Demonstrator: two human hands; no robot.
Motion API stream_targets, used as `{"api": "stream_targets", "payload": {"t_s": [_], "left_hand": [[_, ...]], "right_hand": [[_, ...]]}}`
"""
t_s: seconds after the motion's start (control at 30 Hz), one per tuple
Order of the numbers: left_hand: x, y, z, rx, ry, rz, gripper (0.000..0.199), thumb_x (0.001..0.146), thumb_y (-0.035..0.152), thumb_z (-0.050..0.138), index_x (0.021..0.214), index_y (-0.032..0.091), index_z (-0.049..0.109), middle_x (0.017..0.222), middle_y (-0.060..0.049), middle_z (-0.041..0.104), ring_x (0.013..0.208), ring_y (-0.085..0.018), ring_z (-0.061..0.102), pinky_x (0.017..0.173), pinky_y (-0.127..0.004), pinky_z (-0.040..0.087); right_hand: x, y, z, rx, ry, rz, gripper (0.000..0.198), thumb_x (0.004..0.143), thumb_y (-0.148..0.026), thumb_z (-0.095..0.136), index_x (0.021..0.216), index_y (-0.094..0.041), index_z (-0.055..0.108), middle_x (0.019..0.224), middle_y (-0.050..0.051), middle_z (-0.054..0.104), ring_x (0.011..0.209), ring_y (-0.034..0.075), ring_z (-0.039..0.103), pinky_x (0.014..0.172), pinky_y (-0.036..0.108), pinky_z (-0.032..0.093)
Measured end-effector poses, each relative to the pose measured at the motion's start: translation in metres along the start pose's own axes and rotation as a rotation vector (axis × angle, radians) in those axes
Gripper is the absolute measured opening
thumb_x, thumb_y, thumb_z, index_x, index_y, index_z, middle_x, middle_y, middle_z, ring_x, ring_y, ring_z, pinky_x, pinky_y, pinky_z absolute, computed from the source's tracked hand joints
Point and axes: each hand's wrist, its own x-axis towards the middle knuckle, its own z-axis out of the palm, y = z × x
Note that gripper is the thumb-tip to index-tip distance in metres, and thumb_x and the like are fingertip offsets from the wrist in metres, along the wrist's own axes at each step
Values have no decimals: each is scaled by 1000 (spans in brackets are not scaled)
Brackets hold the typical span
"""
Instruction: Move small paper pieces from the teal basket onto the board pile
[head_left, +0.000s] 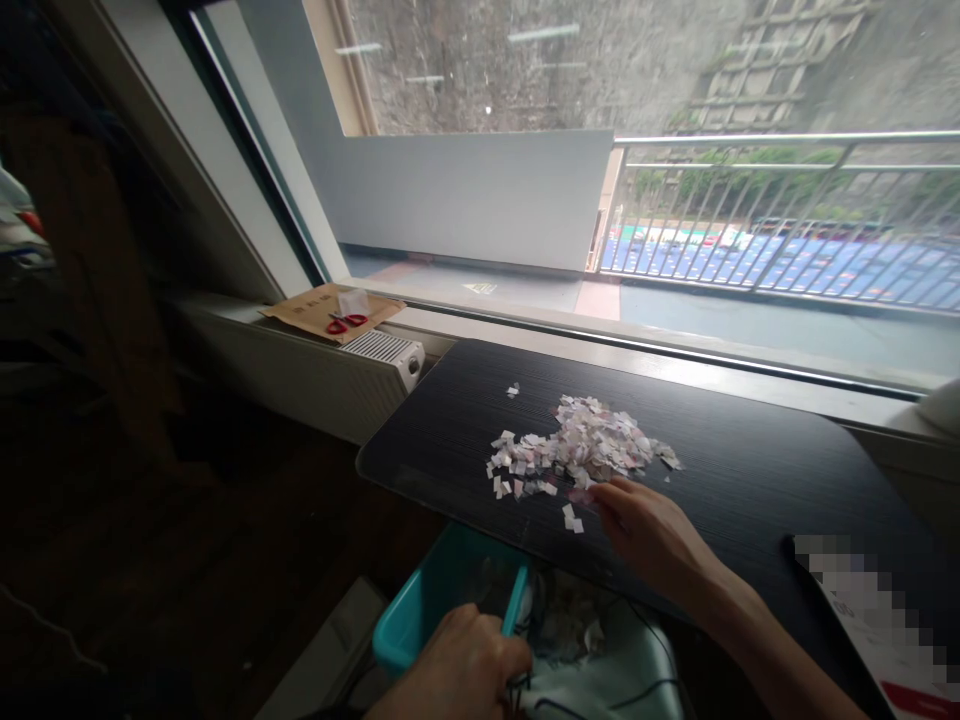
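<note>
A loose pile of small whitish and pinkish paper-like scraps (600, 440) lies on the black tabletop (720, 450). My right hand (652, 535) is at the pile's near edge, its fingers drawn together. A pinkish, see-through piece shows at these fingertips; whether they hold it is unclear. Below the table edge, my left hand (476, 645) is closed around the rim of a teal plastic bin (420, 600). Part of the bin is hidden by this hand. A few scraps lie apart from the pile, two of them toward the front edge.
Right of the teal bin stands a pale green container (645, 650) with scraps and dark cords. A phone-like flat object (840, 600), partly blurred out, lies at the right. Red-handled scissors (346, 323) rest on a brown envelope (307, 310) above a radiator (375, 375). A window runs behind.
</note>
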Motion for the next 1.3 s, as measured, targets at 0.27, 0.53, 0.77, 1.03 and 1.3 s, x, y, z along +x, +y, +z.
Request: {"api": "stream_targets", "payload": {"t_s": [0.27,0.53,0.77,1.03,1.3], "left_hand": [[-2,0,0,-7,-29,-6,2,75,20,67,75,20,65,76,-4,65,80,-24,61,73,-30,42],[-3,5,-6,-15,-33,-9,3,78,22,65,77,21,66,78,-4,66,81,-26,61,74,-33,43],[-2,3,-1,-4,-26,0,4,75,19,64,78,21,67,79,-5,65,82,-26,60,74,-32,43],[1,13,-4,44,-41,42,4,74,22,67,76,20,68,75,-6,68,78,-27,63,70,-31,43],[17,23,-4,111,-87,218,10,77,26,67,83,19,71,75,-8,70,71,-28,66,68,-33,44]], "right_hand": [[2,-1,1,23,-57,-14,28,89,-14,42,98,-21,68,85,4,65,75,16,60,65,24,36],[0,5,3,11,-19,6,26,89,-15,42,93,-20,67,86,4,65,76,16,60,66,24,35],[-5,2,1,-27,-25,35,27,90,-14,42,96,-20,67,86,4,66,76,16,61,65,24,35],[-3,-19,-6,-53,-98,11,28,89,-13,43,98,-20,69,89,5,66,80,17,63,65,25,35],[-5,-26,-6,-69,-138,-6,29,87,-10,44,97,-21,68,88,4,67,78,17,62,65,25,36]]}}
